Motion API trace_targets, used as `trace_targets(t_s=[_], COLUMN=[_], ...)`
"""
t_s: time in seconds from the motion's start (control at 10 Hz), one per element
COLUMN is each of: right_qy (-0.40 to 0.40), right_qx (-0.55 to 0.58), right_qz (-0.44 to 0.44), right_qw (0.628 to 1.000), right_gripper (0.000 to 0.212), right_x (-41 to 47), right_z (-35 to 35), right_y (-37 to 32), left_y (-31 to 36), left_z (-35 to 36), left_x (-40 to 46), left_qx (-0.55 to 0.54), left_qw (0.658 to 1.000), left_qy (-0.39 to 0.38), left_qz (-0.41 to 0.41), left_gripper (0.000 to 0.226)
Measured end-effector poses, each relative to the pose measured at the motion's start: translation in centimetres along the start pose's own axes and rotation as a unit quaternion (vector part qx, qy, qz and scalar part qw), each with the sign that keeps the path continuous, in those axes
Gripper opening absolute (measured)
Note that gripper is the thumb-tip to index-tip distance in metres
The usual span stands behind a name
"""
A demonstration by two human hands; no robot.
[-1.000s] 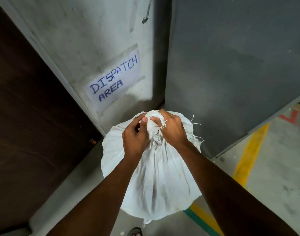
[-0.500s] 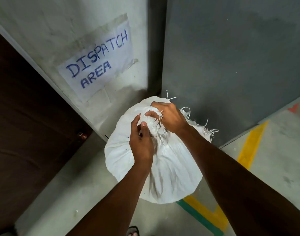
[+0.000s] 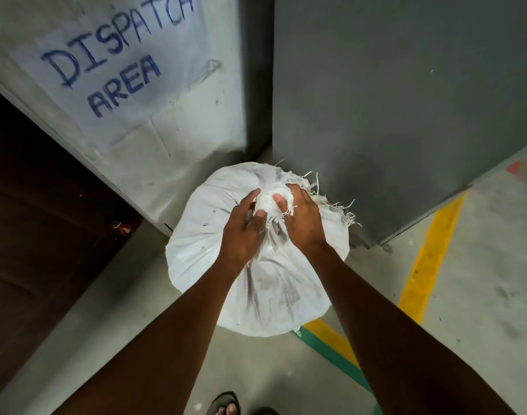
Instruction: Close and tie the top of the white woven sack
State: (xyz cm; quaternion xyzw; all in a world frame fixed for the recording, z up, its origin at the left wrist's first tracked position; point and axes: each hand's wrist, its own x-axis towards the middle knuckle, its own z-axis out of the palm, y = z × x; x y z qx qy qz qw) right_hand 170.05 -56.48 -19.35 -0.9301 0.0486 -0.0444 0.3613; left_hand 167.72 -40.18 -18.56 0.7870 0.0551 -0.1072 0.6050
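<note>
Because the gathered neck must not spring loose, the left hand (image 3: 241,232) and right hand (image 3: 301,217) both pinch the knotted bunch (image 3: 266,202) atop the white woven sack (image 3: 196,235), which stands on the concrete floor (image 3: 106,310) at the wall corner.

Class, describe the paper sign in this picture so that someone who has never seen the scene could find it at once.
Start at the pale wall left of the dark grey panel, above the white woven sack that both hands work on. Taped there is the paper sign. It alone carries writing: blue hand-lettered "DISPATCH AREA".
</note>
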Motion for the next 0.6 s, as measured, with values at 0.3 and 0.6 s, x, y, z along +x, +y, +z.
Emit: trace_targets(t_s=[0.3, 0.6], right_qy=[-0.078, -0.1], right_qx=[0.004, -0.128], right_qz=[0.005, 0.068], right_qw=[0.997, 0.984], right_gripper=[0.062, 0.099], right_x=[-2.8, -5.8], right_z=[0.8, -8.5], right_y=[-0.6, -7.8], left_y=[-1.6, 7.3], left_z=[-3.0, -6.5], left_x=[0.2, -4.2], left_qx=[0.114, 0.143], left_qw=[0.984, 0.984], left_qy=[-0.136, -0.103], left_qz=[-0.032, 0.007], left_gripper=[0.075, 0.073])
